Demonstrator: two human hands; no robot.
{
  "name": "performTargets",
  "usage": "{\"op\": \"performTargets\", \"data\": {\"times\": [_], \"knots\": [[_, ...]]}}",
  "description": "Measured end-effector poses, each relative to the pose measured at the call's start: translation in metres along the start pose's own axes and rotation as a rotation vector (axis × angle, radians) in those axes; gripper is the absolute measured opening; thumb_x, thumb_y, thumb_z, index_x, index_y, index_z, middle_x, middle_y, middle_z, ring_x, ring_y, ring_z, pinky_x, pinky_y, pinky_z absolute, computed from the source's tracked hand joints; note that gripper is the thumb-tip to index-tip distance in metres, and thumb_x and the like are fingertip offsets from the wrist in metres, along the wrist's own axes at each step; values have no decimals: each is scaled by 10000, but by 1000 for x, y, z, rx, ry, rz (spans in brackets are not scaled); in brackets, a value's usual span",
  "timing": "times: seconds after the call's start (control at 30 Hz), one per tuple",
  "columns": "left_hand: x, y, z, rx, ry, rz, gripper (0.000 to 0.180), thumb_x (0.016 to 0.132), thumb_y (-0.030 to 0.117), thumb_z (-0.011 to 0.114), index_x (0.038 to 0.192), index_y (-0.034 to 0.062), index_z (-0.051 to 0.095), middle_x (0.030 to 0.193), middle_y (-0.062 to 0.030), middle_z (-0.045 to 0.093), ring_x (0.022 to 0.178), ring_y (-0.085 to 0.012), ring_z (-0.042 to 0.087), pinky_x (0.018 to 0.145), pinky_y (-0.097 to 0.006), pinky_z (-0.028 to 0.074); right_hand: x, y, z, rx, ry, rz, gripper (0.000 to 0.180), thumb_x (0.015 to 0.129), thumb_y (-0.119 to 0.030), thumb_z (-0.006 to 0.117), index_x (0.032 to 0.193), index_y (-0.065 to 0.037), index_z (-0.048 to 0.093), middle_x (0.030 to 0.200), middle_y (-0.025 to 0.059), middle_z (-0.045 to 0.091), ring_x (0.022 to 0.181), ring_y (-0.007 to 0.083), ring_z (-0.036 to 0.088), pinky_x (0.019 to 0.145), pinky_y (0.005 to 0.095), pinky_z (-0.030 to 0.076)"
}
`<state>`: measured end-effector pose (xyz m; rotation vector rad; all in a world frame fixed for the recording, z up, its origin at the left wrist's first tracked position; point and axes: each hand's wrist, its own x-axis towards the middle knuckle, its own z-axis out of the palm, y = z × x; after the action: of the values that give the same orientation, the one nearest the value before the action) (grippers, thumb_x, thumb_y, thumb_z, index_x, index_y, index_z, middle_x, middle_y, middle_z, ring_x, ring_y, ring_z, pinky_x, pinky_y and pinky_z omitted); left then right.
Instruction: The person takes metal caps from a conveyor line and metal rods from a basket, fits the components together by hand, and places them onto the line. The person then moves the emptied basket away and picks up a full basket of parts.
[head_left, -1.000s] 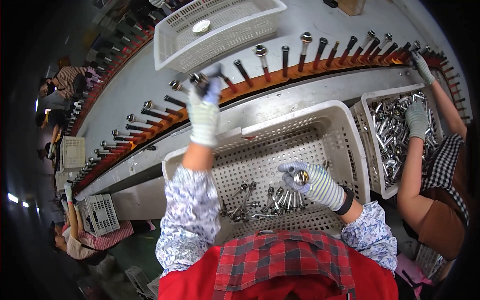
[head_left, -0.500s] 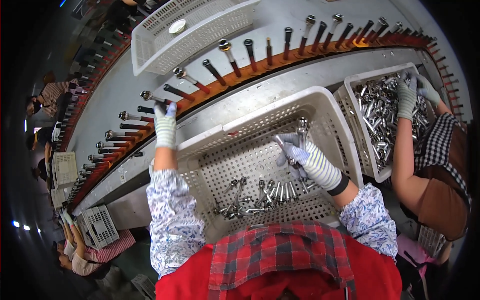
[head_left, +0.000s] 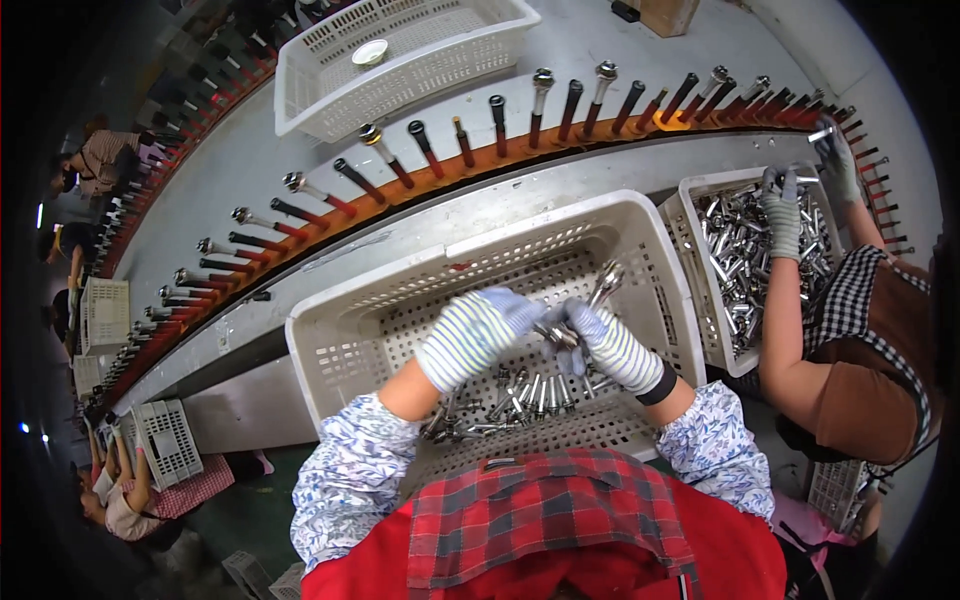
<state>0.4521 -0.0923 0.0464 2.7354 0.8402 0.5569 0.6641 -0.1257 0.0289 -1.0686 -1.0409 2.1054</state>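
My right hand (head_left: 618, 350), in a striped glove, is closed around chrome ratchet wrenches (head_left: 605, 283); one round head sticks up past the fingers. My left hand (head_left: 478, 335), gloved alike, reaches across to it with its fingers pressed together. Its fingertips meet shiny metal at the right hand's fingers; what they hold is hidden and slightly blurred. Both hands are above a large pale plastic crate (head_left: 380, 268) with a perforated floor. More chrome wrenches (head_left: 540, 395) lie along the crate's near side, partly under my left hand.
An orange rack (head_left: 440, 180) curves behind the crate, bearing red-gripped upright handles and wrenches. Beyond it stands another pale crate (head_left: 430, 70) with a small white dish (head_left: 370, 52). At right, a co-worker's gloved hands (head_left: 783, 215) work over a crate full of chrome parts (head_left: 745, 250).
My left hand has left the rack and come right and nearer, over the crate to my right hand. The handles on the rack have shifted leftward. The co-worker's hands have moved apart.
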Motion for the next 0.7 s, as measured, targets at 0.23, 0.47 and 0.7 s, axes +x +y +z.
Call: {"op": "performTargets", "data": {"times": [0.23,0.47,0.7], "knots": [[26,-124,-45,-449,808,-523,212,892,90,516,1081,39,595,1030,-67,632,886,-147,592,799,-264,455,40,-65,-47,-208,549,-620,568,893,-503,454,1158,-3,499,752,42,612,519,33,533,403,142,396],[-19,-229,-19,-639,792,-643,233,900,124,530,1115,36,540,1024,-78,632,940,-162,589,858,-293,458,191,-125,-126,-742,686,-1095,275,914,-180,435,1148,-99,556,955,97,634,647,198,598,558,325,477],[-94,-233,-47,-78,584,-900,276,857,277,526,1047,97,612,937,-173,641,907,-347,585,808,-390,437,244,-104,-91,-1483,802,-778,370,880,-312,523,1089,-6,518,892,168,616,809,297,584,700,369,458]]}}
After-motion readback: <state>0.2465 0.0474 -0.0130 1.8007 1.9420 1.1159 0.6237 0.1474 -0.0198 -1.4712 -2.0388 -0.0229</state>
